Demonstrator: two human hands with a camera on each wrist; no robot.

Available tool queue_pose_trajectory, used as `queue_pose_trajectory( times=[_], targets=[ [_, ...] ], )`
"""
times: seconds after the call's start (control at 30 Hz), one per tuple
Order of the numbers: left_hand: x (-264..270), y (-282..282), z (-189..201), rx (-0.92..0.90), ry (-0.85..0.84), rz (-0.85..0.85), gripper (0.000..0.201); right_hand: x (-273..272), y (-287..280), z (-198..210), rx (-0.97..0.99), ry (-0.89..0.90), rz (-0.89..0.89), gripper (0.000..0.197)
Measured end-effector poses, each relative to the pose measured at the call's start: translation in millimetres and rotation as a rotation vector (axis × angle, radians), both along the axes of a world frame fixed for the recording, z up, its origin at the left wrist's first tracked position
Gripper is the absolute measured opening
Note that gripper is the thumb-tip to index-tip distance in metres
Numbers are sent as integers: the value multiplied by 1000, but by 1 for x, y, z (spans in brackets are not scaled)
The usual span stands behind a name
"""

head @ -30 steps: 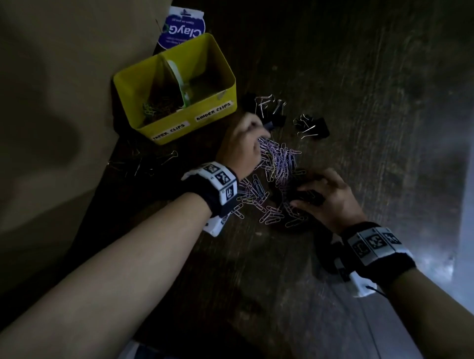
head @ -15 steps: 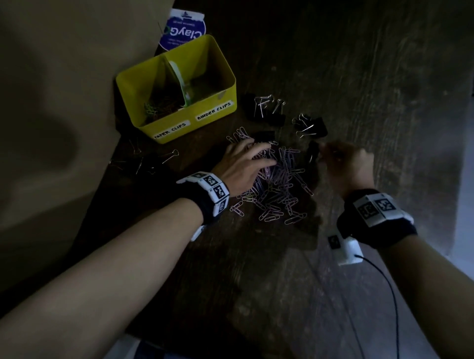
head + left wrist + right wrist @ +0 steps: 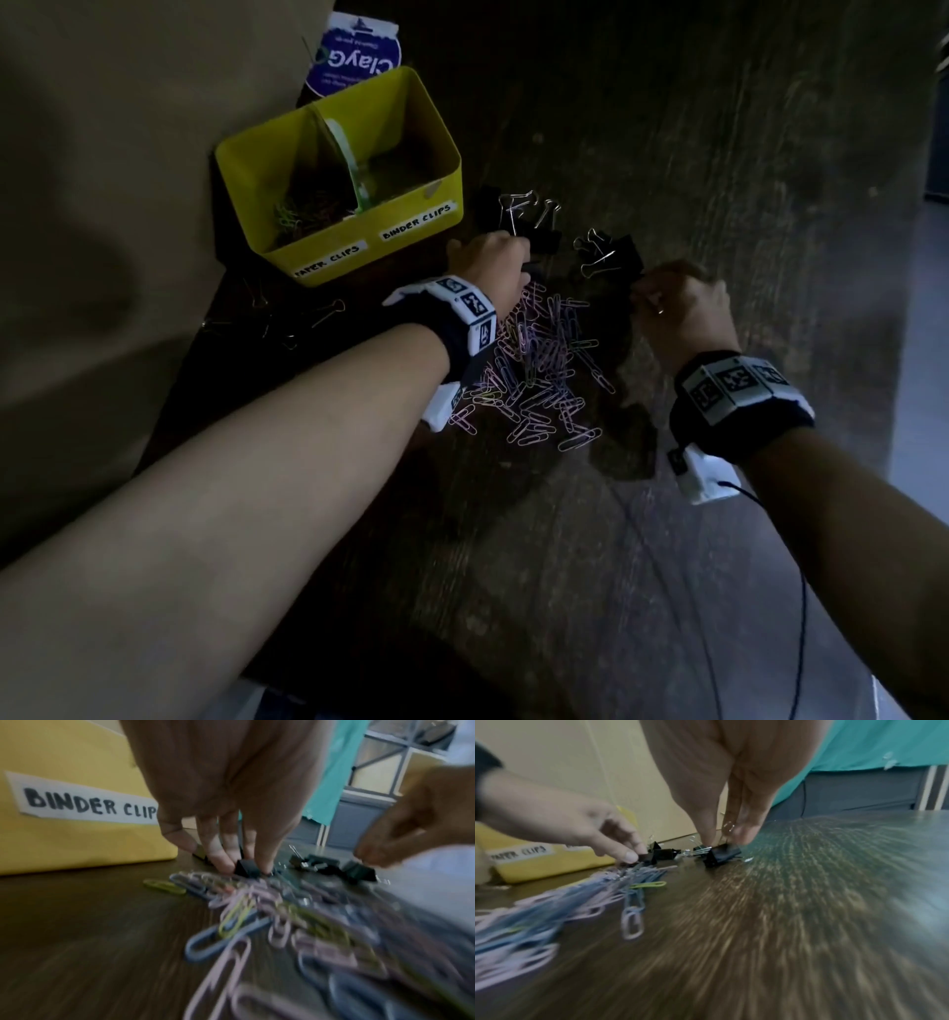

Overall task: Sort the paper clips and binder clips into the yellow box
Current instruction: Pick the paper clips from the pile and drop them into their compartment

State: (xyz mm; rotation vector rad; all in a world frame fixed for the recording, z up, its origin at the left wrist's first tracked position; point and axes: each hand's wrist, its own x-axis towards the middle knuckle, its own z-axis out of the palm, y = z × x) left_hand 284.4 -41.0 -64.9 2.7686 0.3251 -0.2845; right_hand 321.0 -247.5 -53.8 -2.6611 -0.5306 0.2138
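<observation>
The yellow box (image 3: 436, 139) stands at the back left with a divider and the labels "PAPER CLIPS" and "BINDER CLIPS" (image 3: 87, 805); paper clips lie in its left compartment. A heap of pastel paper clips (image 3: 544, 370) lies between my wrists. Black binder clips (image 3: 534, 226) sit just beyond the heap. My left hand (image 3: 506, 262) pinches a small black binder clip (image 3: 248, 872) on the table, close to the box front. My right hand (image 3: 725, 837) pinches the wire handle of another black binder clip (image 3: 725, 854), which rests on the wood.
A beige cardboard wall (image 3: 128, 205) runs along the left. A blue "ClayG" packet (image 3: 354, 56) leans behind the box. A few loose metal clips (image 3: 292, 318) lie left of the heap. The table's right edge (image 3: 904, 360) is near my right wrist, from which a cable (image 3: 801, 616) trails.
My left hand left the paper clip heap and went forward to the binder clips by the box. My right hand moved from the heap's near side to the right-hand binder clips and took hold of one.
</observation>
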Motion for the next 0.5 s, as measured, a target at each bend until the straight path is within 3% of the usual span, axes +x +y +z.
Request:
queue_pose_trajectory(
  times=[0.1, 0.2, 0.3, 0.4, 0.5],
  targets=[
    [3, 7, 1, -83, 29, 8, 20, -10, -3, -5, 56, -121, 53, 22],
    [-1, 19, 4, -190, 55, -7, 21, -30, 0, -12, 94, -183, 285, 22],
    [-2, 27, 13, -323, 22, 0, 18, -49, 5, -26, 28, -18, 461, 48],
    [4, 27, 22, -434, -78, 73, 21, -64, 9, -37, -42, 109, 425, 72],
    [13, 18, 18, -475, -161, 209, 20, -74, 21, -40, -146, 207, 356, 77]
  ],
)
